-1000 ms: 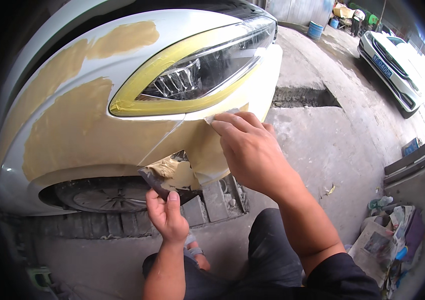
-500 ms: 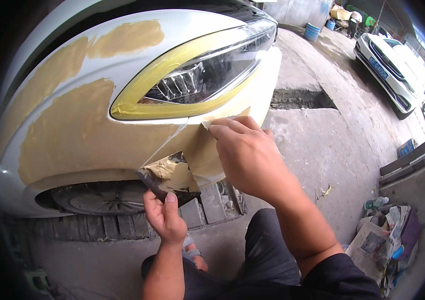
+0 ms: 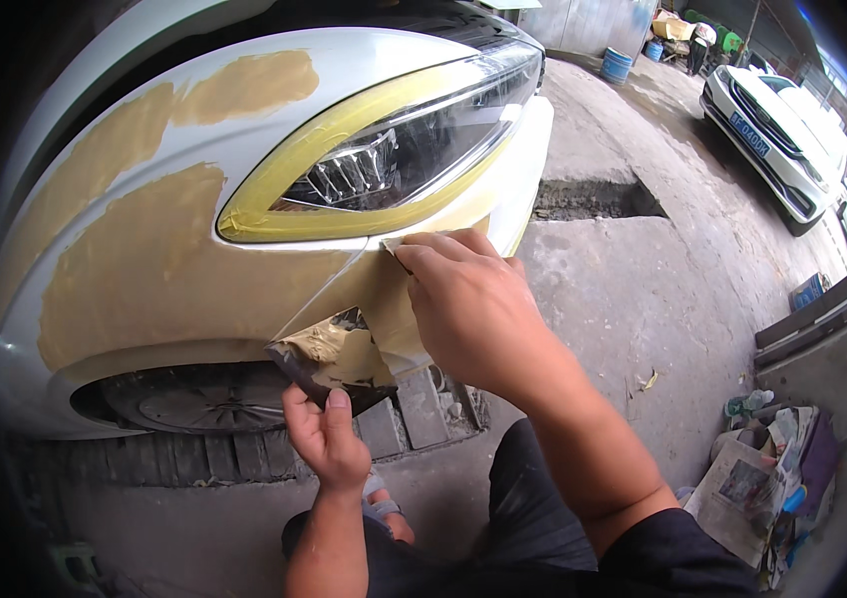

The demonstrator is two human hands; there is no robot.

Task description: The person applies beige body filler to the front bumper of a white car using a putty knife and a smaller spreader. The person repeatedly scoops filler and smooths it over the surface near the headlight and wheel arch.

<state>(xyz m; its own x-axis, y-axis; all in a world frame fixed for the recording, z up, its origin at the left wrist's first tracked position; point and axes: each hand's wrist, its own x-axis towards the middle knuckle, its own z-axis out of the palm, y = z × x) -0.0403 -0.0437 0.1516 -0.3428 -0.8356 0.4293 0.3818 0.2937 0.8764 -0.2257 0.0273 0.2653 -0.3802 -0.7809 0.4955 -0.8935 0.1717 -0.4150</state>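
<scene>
In front of me is the front corner of a white car [image 3: 354, 45], its fender and bumper coated in broad patches of tan putty [image 3: 135, 279]. Yellow masking tape [image 3: 254, 189] rims the headlight [image 3: 414, 145]. My left hand [image 3: 332, 444] grips the lower edge of a small dark putty board [image 3: 294, 367], thumb on top. A lump of tan putty [image 3: 329, 342] is smeared over that board. My right hand [image 3: 473, 304] is closed around a putty spreader [image 3: 390, 245], held against the bumper just below the headlight. Most of the spreader is hidden by my fingers.
The car's wheel [image 3: 204, 404] sits below the fender, beside a slatted floor strip [image 3: 419, 414]. A rectangular pit [image 3: 598, 199] opens in the concrete. Newspapers and rubbish [image 3: 757, 488] lie at right. Farther off are another white car [image 3: 782, 130], a blue drum [image 3: 616, 66] and a person [image 3: 701, 45].
My right hand has slid a little to the left along the bumper below the headlight with the spreader. My left hand keeps the board in nearly the same place. The view has shifted slightly.
</scene>
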